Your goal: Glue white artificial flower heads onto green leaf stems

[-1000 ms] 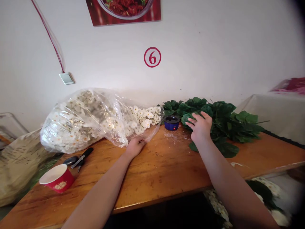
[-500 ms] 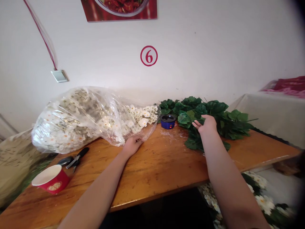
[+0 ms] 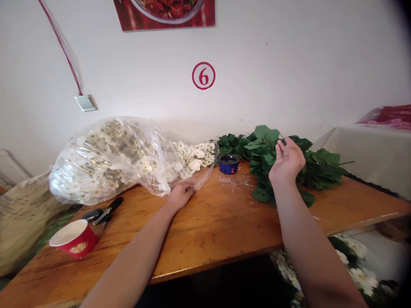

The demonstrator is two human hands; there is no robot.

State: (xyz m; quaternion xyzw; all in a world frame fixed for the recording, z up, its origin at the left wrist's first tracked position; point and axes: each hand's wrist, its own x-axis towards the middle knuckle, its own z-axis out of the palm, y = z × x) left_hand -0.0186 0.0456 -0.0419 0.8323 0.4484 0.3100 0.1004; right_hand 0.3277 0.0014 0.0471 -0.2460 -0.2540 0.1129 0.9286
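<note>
My right hand [image 3: 288, 160] is raised over the pile of green artificial leaves [image 3: 321, 164], its fingers pinched at a leaf sprig [image 3: 266, 136] that stands up from the heap. Low on the table, my left hand [image 3: 180, 196] rests with curled fingers beside the edge of a clear plastic bag [image 3: 150, 149]. What those fingers hold, if anything, is too small to make out. White artificial flowers [image 3: 195, 156] with yellow centres fill the bag and show at its mouth. Between the bag and the leaves sits a small blue pot [image 3: 229, 164] with a red light.
On the left of the wooden table [image 3: 218, 231] stand a red and white paper cup [image 3: 75, 239] and keys [image 3: 103, 214] with a black fob. Whitish strands lie before the pot. More white flowers [image 3: 362, 276] are below the table's right edge. A wall rises behind.
My right hand has risen and turned up, and a leaf sprig has lifted with it above the pile. My left hand has stayed in place. The view has shifted slightly.
</note>
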